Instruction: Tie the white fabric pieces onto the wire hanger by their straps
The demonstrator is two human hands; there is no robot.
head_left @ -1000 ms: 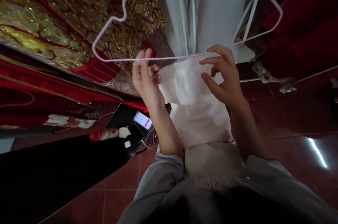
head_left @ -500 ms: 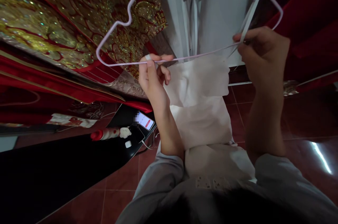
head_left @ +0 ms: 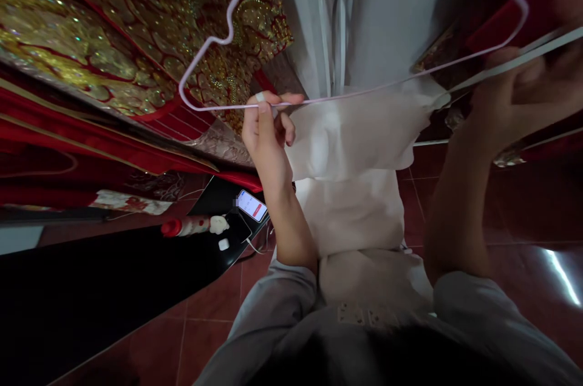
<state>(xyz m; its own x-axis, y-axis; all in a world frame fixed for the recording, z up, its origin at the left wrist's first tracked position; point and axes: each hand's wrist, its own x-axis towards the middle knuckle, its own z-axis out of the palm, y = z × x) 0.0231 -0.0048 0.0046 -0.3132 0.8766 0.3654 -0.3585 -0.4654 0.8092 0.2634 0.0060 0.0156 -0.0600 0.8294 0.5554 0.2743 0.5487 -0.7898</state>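
My left hand (head_left: 268,125) pinches the lower bar of a pink wire clothes hanger (head_left: 207,49), a white band round one finger. The hanger spans the upper view, its top out of frame. A pale garment (head_left: 359,125) hangs just below the bar, and a white strap (head_left: 542,49) runs taut from its right corner. My right hand (head_left: 514,91), blurred by motion, has this strap stretched across its fingers, to the right of the garment and below the hanger's right end. Exactly how those fingers grip it is smeared.
Red and gold sequinned garments (head_left: 136,22) hang at the left, with dark red cloth at the right. A black table (head_left: 113,289) holds a lit phone (head_left: 252,206), a red-capped bottle (head_left: 186,227) and a small white case (head_left: 223,244). Grey-white panels (head_left: 387,16) stand ahead above red floor tiles.
My right hand has moved right and outward, drawing the strap away from the hanger's right shoulder. The hanger's right end has shifted right. My left hand keeps its pinch on the bar.
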